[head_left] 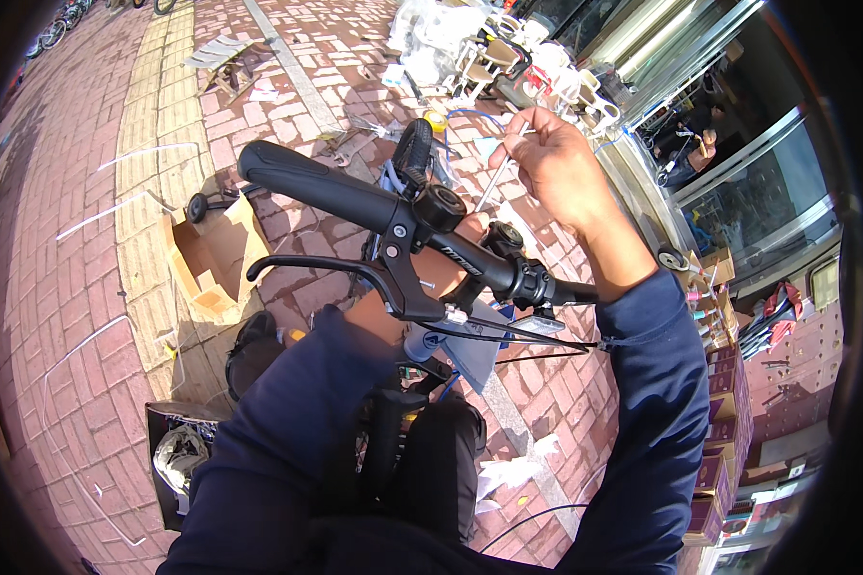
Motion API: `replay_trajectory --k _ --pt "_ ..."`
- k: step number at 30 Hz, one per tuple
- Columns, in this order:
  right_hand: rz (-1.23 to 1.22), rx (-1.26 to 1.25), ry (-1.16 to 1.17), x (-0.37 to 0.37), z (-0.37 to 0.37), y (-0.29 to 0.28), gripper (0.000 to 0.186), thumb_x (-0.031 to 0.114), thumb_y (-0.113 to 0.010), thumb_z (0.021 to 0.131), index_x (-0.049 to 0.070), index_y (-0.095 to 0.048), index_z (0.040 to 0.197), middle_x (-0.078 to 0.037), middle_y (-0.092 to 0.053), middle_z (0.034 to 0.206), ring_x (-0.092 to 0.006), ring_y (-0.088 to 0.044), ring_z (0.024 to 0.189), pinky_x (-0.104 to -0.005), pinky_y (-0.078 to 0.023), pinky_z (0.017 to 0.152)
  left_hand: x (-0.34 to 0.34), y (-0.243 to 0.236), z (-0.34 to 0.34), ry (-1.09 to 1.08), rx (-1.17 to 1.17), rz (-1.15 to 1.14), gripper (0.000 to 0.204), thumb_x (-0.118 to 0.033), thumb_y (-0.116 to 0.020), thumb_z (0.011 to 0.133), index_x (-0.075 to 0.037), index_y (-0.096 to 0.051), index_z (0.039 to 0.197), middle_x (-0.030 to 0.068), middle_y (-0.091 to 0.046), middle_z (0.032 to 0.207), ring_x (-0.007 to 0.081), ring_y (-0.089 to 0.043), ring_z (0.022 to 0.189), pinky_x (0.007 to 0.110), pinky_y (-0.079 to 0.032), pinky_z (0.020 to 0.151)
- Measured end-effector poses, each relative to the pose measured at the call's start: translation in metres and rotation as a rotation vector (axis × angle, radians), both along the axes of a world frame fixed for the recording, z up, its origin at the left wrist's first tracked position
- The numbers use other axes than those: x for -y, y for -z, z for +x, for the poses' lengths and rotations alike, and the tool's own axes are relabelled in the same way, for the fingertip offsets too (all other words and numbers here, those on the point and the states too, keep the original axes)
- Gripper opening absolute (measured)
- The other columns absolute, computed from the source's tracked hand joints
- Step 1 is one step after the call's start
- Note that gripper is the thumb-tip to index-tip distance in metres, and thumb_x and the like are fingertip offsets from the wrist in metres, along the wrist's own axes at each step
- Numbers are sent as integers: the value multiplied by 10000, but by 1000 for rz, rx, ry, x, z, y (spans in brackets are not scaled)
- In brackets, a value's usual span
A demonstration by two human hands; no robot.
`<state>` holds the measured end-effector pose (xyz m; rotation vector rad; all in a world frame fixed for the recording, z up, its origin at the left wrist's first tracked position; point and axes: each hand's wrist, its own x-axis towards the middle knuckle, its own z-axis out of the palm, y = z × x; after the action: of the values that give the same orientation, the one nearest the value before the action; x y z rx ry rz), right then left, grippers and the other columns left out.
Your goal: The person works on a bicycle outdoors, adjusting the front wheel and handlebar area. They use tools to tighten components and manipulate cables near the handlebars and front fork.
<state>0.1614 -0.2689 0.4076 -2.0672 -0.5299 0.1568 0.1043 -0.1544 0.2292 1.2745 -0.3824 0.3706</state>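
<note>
A black bicycle handlebar (479,264) crosses the middle of the view, with a rubber grip (321,187) at its left end. Below the grip is a black brake lever (326,266); a round black bell-like part (439,208) sits on the bar. My right hand (547,168) is closed around a thin silver rod, apparently a hex key (495,182), which slants down toward the bar. My left hand (439,276) reaches beneath the handlebar, and the bar hides most of its fingers. Close to it shows a small silver bolt (427,285).
An open cardboard box (211,259) stands on the brick paving to the left. A black box (168,460) holds a pale bundle. Plastic wrap (431,43) and child seats lie ahead. Stacked cartons (724,441) line the right, beside a glass shopfront with a person inside.
</note>
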Motion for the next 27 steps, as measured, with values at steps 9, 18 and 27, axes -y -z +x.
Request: replay_trajectory --k 9,18,27 --pt "-255 710 -78 22 -107 27 110 40 -693 968 80 -595 1000 -112 -728 847 -295 -760 763 -328 -560 649 -10 -14 -13 -633 585 499 127 -116 -705 942 -79 -618 1027 85 -635 840 260 -619 735 377 -480 660" --pt "-158 372 -153 8 -66 -6 13 20 -611 1011 31 -618 1014 -48 -741 874 -107 -655 714 -271 -531 665 -11 -15 -15 -641 333 411 72 -105 -732 912 -66 -718 971 67 -658 867 222 -643 787 370 -502 699" --pt "-330 160 -7 -10 9 -9 264 98 -575 1028 -50 -616 1244 -67 -736 907 -94 -593 691 -262 -503 617 -12 -4 -7 -651 483 698 121 -148 -692 933 -131 -762 1029 47 -602 865 225 -628 841 353 -491 729"
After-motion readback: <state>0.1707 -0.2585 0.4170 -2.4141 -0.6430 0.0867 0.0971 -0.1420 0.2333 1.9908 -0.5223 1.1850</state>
